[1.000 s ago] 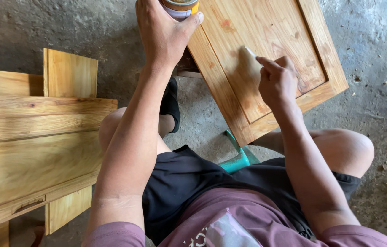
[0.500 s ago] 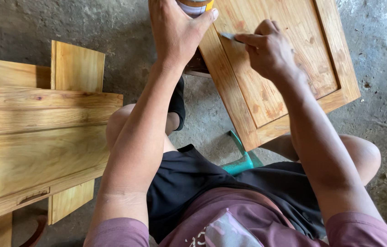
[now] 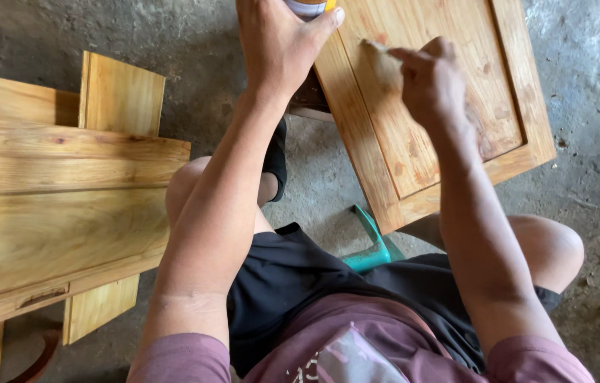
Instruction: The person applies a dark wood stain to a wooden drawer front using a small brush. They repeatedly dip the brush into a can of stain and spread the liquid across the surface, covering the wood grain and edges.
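Your left hand (image 3: 279,42) wraps closed around a small can (image 3: 308,7) at the top edge. Your right hand (image 3: 431,85) pinches a thin applicator (image 3: 374,47), tip touching the varnished wooden panelled door (image 3: 449,163) lying ahead.

One package shows: a small can (image 3: 308,6), gripped in the left hand (image 3: 279,42) at the very top edge of the view. Only its lower end is visible, a rounded pale band with a strip of yellow at its right side; the rest is cut off by the frame. The thumb lies along its right side and the fingers wrap its left. It sits just to the left of the right hand (image 3: 431,81), apart from it. Whether it carries a label cannot be told. No signs or screens appear.
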